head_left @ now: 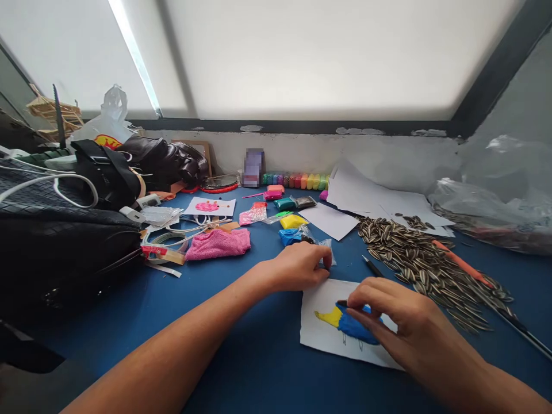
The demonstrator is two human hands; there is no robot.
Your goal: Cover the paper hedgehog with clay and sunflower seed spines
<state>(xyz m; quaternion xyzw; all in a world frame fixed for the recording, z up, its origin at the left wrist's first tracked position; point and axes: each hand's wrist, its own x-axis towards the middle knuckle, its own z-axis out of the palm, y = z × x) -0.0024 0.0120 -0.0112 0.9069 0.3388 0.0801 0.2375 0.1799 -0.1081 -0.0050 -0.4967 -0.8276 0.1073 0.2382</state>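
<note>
Paper (317, 338) of white colour, with uneven edges, lies flat on the dark blue table (259, 374), in front of the person and a little to the right. On it is a flat figure (352, 330) of bright blue and yellow material, with two thin legs (361, 345) drawn under it in dark line. The right hand (397, 313) is above this figure and covers part of it. Its thumb and forefinger are brought closely together, and at their tips they pinch a small dark piece (342, 303) by the upper border of the blue part. The left hand (299, 265) is at the far left corner of the paper, with fingers bent and the thumb near the forefinger; whether something is between them, one cannot tell. Near its knuckles is a shiny blue packet (290, 236). To the right, a black pen (372, 266) lies beside a large heap of striped seeds (409, 259), and an orange-red stick (463, 264) rests upon the heap.
</note>
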